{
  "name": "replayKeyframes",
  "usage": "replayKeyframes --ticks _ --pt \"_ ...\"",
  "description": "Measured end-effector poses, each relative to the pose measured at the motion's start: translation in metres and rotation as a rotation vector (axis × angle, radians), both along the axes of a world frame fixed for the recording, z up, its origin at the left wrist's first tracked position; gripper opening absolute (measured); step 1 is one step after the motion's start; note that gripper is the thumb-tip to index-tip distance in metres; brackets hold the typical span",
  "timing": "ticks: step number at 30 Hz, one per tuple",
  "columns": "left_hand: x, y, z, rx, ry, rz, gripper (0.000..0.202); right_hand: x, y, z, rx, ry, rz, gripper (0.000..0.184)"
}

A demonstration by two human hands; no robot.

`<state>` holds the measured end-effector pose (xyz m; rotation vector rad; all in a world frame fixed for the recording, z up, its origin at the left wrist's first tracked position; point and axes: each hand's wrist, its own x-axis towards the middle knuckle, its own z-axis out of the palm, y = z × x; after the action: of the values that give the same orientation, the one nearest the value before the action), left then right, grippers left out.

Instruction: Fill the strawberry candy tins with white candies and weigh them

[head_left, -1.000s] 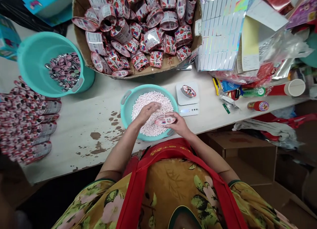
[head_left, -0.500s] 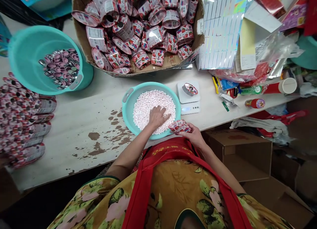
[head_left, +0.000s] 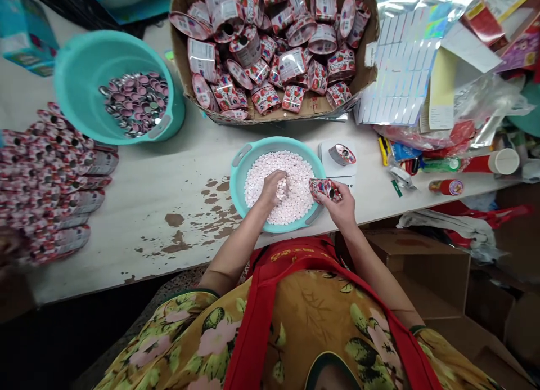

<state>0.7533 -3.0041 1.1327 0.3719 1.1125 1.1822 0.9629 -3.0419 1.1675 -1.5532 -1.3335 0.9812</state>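
My left hand [head_left: 275, 186] is cupped shut on a scoop of small pink-white candies [head_left: 295, 170], raised just above the heap in the teal basin [head_left: 242, 167]. My right hand [head_left: 340, 204] grips a small strawberry-printed tin [head_left: 324, 187] at the basin's right rim, with its open mouth tilted toward the left hand. Another such tin [head_left: 341, 153] sits on the white scale [head_left: 329, 166] just behind.
A cardboard box [head_left: 179, 41] of many strawberry tins stands at the back. A teal bucket [head_left: 80, 80] of metal lids sits at the back left. Rows of printed tins [head_left: 50, 182] lie at the left. Sticker sheets [head_left: 400, 69], bags and markers clutter the right.
My left hand went from lying flat on the candies to a closed scoop lifted off them. My right hand brought the tin up to the basin's right rim and tilted it.
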Motion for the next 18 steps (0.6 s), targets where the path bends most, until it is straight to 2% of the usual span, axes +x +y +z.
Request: replayKeyframes --ticks 4,6,8,12,18 --pt "0.006 -0.004 0.045 0.074 -0.22 -0.021 0.024 -0.023 0.021 -0.004 0.115 -0.169 0.15 0.048" --pt "0.015 -0.006 0.063 0.174 -0.202 0.03 0.027 -0.035 0.027 -0.005 0.117 -0.247 0.254 0.046" --pt "0.024 -0.007 0.071 0.27 -0.104 0.137 0.032 -0.046 0.03 -0.004 0.112 -0.286 0.344 0.039" --pt "0.038 -0.005 0.065 0.368 0.092 0.365 0.038 -0.059 0.028 -0.001 0.08 -0.292 0.42 0.032" --pt "0.039 0.008 0.046 0.333 0.164 0.504 0.039 -0.066 0.026 0.004 0.044 -0.36 0.44 0.032"
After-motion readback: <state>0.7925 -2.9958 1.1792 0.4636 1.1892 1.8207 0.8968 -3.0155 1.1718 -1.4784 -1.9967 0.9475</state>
